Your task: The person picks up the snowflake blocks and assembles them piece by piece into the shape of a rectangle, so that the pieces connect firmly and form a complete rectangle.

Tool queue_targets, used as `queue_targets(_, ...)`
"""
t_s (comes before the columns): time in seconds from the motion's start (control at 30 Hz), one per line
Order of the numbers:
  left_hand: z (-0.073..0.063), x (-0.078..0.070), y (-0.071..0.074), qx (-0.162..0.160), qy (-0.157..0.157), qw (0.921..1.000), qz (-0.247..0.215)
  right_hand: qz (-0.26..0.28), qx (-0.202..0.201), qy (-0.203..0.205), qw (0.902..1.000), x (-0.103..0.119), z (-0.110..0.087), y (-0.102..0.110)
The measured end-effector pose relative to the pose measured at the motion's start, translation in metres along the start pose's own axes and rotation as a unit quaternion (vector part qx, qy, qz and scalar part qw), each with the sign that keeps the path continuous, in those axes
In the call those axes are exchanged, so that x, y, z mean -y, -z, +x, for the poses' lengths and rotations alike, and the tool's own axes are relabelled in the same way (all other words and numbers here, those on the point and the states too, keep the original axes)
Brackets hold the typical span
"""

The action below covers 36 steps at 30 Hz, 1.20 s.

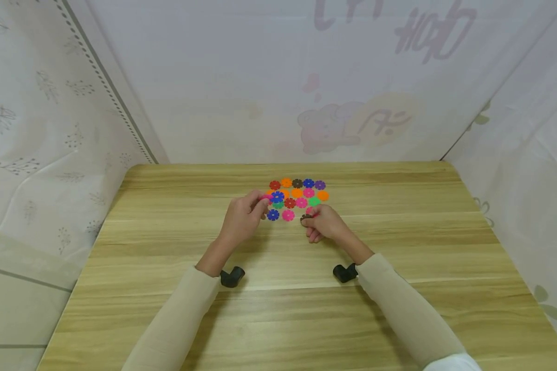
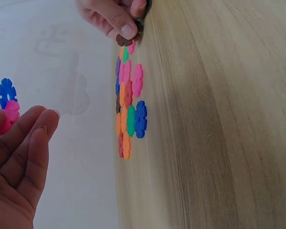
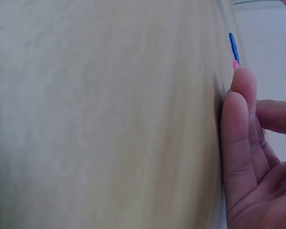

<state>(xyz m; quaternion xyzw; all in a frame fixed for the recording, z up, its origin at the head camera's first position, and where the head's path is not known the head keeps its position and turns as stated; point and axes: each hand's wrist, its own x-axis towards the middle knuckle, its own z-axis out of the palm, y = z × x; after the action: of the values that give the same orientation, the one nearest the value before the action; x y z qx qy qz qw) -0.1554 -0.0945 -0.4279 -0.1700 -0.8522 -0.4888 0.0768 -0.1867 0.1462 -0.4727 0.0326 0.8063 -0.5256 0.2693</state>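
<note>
Between thumb and finger, my left hand (image 1: 245,218) pinches a pink notched disc (image 2: 10,115) joined to a blue notched disc (image 1: 277,197), held above the table. My right hand (image 1: 327,223) pinches a brown notched disc (image 1: 306,219) at the near right corner of several flat, flower-shaped discs on the table. Among these lie a near blue disc (image 1: 273,215), a pink disc (image 1: 288,215), a dark red disc (image 1: 290,203) and a purple disc (image 1: 320,185). In the right wrist view the fingers hide whatever the right hand holds.
The discs lie in rough rows on a wood-grain table (image 1: 278,319) near its back edge. Behind it hangs a pale printed cloth (image 1: 232,93), with more cloth at both sides. A black wrist-worn piece (image 1: 232,277) juts from the left sleeve, another (image 1: 345,273) from the right.
</note>
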Motion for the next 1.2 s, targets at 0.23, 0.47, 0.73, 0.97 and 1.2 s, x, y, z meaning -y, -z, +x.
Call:
queue_targets(0.23,0.000,0.001,-0.001,0.005,0.011,0.9995,-0.029,-0.012,0.016,0.009,0.9998,-0.002,0.001,0.005)
queue_targets(0.47,0.000,-0.002,-0.002,0.009,0.036,0.9972,-0.064,-0.003,0.029,0.045,0.9986,0.005,-0.004,0.009)
queue_targets(0.73,0.000,0.000,-0.004,0.006,0.084,0.9880,-0.129,0.022,0.030,0.064,0.9973,0.021,-0.014,0.010)
queue_targets(0.97,0.001,0.002,-0.006,0.008,0.150,0.9684,-0.199,0.042,0.041,0.089,0.9943,0.032,-0.022,0.011)
queue_targets(1.2,0.002,0.001,-0.005,0.020,0.179,0.9622,-0.204,0.074,0.054,0.127,0.9877,0.045,-0.029,0.014)
